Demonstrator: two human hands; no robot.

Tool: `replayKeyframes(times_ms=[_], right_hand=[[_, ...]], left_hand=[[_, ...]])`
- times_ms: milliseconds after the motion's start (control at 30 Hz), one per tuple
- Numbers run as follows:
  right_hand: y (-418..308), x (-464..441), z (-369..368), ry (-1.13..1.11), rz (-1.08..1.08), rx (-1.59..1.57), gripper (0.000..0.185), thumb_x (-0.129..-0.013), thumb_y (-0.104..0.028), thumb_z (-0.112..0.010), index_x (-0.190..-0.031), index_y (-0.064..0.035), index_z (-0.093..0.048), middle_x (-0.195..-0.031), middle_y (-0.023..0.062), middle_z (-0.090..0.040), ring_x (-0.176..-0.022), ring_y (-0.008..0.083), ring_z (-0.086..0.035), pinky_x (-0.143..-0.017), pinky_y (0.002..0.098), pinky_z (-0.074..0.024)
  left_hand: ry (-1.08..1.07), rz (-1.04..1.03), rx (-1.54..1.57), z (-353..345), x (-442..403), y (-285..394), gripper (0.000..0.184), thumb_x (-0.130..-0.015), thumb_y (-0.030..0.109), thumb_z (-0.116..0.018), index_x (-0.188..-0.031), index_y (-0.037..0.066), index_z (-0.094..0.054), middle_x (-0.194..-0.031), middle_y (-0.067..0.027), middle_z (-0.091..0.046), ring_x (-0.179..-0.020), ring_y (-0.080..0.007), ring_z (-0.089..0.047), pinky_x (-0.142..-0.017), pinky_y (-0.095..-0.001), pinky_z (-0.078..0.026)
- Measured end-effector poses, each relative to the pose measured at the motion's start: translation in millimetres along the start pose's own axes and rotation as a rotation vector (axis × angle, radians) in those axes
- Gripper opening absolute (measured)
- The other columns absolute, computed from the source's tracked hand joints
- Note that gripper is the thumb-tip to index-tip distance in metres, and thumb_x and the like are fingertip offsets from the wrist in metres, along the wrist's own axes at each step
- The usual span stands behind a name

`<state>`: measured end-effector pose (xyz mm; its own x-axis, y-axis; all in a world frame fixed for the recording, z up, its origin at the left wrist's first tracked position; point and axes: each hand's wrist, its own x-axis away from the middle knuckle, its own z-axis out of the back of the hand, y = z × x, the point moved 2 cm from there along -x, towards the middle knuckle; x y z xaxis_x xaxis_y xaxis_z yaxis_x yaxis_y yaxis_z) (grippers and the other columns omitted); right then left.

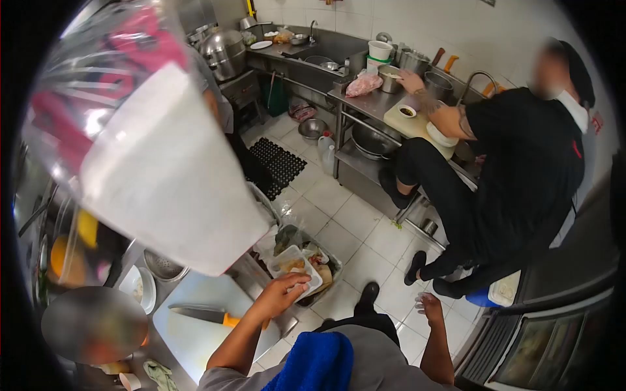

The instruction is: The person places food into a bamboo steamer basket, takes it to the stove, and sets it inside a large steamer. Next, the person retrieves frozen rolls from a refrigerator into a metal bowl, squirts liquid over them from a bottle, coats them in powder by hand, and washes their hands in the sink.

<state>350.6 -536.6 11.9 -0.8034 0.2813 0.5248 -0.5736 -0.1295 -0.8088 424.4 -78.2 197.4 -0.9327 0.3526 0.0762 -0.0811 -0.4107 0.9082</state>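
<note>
My left hand reaches forward over the bin, its fingers closed on the edge of a white plastic container with food scraps inside. More scraps and plastic lie in the bin around the container. My right hand hangs low at my right side above the tiled floor, fingers apart, holding nothing. Left of my left forearm, a knife with an orange handle rests on a white cutting board.
A white sheet and clear plastic hang close at upper left. A co-worker in black stands at the steel counter on the right. Another person is partly hidden behind the sheet. A black mat lies on the floor.
</note>
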Motion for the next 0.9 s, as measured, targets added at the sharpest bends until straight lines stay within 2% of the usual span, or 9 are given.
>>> replayKeyframes(times_ms=[167,233,267,333,400,533,567,700,900], right_hand=[[-63.9,-147.8,-16.2,-0.196,0.100,-0.041,0.026,-0.087,-0.019,-0.047,-0.107,-0.0046,-0.054,-0.091,0.0071,-0.062,-0.070,0.0136,-0.059,-0.059,0.0249,-0.0464],[-103.5,-207.1,-38.4,-0.262,0.053,-0.127,0.023,-0.087,-0.015,-0.047,-0.107,-0.0047,-0.054,-0.089,0.0064,-0.062,-0.067,0.0131,-0.058,-0.057,0.0242,-0.0463],[-142.2,-219.7,-55.2,-0.270,0.062,-0.091,0.022,-0.086,-0.012,-0.047,-0.106,-0.0045,-0.054,-0.084,0.0057,-0.061,-0.064,0.0126,-0.057,-0.054,0.0231,-0.0452],[-192.2,-266.9,-86.7,-0.439,0.151,0.026,0.022,-0.086,-0.013,-0.049,-0.105,-0.0053,-0.056,-0.082,0.0047,-0.061,-0.063,0.0114,-0.056,-0.052,0.0220,-0.0427],[-261.9,-283.7,-123.4,-0.532,0.293,0.145,0.023,-0.086,-0.016,-0.048,-0.104,-0.0062,-0.058,-0.085,0.0031,-0.061,-0.067,0.0103,-0.056,-0.055,0.0243,-0.0447],[-348.2,-309.1,-196.7,-0.682,0.189,-0.037,0.021,-0.086,-0.017,-0.048,-0.104,-0.0074,-0.057,-0.084,0.0020,-0.061,-0.066,0.0089,-0.055,-0.056,0.0220,-0.0423],[-363.1,-313.8,-213.6,-0.704,0.163,-0.148,0.022,-0.087,-0.018,-0.048,-0.104,-0.0079,-0.057,-0.085,0.0015,-0.061,-0.067,0.0091,-0.055,-0.057,0.0222,-0.0426],[-401.4,-321.7,-277.9,-0.841,0.157,-0.123,0.023,-0.086,-0.019,-0.047,-0.104,-0.0078,-0.056,-0.086,0.0019,-0.062,-0.067,0.0100,-0.055,-0.057,0.0221,-0.0429],[-451.8,-363.6,-342.2,-0.856,0.188,-0.055,0.023,-0.086,-0.018,-0.047,-0.105,-0.0077,-0.055,-0.084,0.0017,-0.062,-0.065,0.0100,-0.055,-0.055,0.0218,-0.0423]], left_hand=[[0.071,0.056,-0.037,-21.1,-69.2,-18.1,0.024,-0.086,0.018,-0.055,-0.104,0.002,-0.059,-0.108,-0.0134,-0.058,-0.100,-0.0253,-0.055,-0.083,-0.0330,-0.043],[0.157,-0.005,-0.105,-25.5,-105.8,-23.5,0.024,-0.086,0.017,-0.055,-0.103,0.002,-0.059,-0.106,-0.0146,-0.059,-0.098,-0.0258,-0.056,-0.083,-0.0325,-0.043],[0.194,-0.036,-0.120,-28.4,-124.0,-24.9,0.025,-0.085,0.019,-0.055,-0.101,0.001,-0.059,-0.103,-0.0166,-0.059,-0.097,-0.0322,-0.056,-0.084,-0.0358,-0.043],[0.194,0.043,-0.099,-32.1,-156.2,-28.6,0.025,-0.085,0.021,-0.055,-0.100,0.001,-0.059,-0.102,-0.0167,-0.059,-0.095,-0.0319,-0.056,-0.082,-0.0354,-0.044],[0.206,0.099,-0.052,-39.3,-182.7,-30.3,0.026,-0.084,0.022,-0.056,-0.101,0.002,-0.059,-0.102,-0.0165,-0.059,-0.095,-0.0315,-0.056,-0.081,-0.0357,-0.044],[0.355,0.173,-0.188,-36.0,-218.6,-29.0,0.025,-0.084,0.023,-0.056,-0.101,0.005,-0.059,-0.103,-0.0143,-0.058,-0.095,-0.0309,-0.056,-0.080,-0.0360,-0.045],[0.345,0.139,-0.229,-36.5,-226.2,-32.4,0.025,-0.083,0.023,-0.056,-0.100,0.006,-0.059,-0.103,-0.0135,-0.058,-0.095,-0.0310,-0.056,-0.080,-0.0361,-0.045],[0.288,0.141,-0.226,-30.7,-264.9,-41.7,0.027,-0.085,0.023,-0.053,-0.104,0.004,-0.058,-0.104,-0.0140,-0.058,-0.099,-0.0310,-0.054,-0.084,-0.0370,-0.043],[0.328,0.142,-0.226,8.7,-329.4,-64.5,0.027,-0.085,0.023,-0.053,-0.102,0.002,-0.058,-0.103,-0.0140,-0.058,-0.097,-0.0310,-0.054,-0.084,-0.0372,-0.043]])
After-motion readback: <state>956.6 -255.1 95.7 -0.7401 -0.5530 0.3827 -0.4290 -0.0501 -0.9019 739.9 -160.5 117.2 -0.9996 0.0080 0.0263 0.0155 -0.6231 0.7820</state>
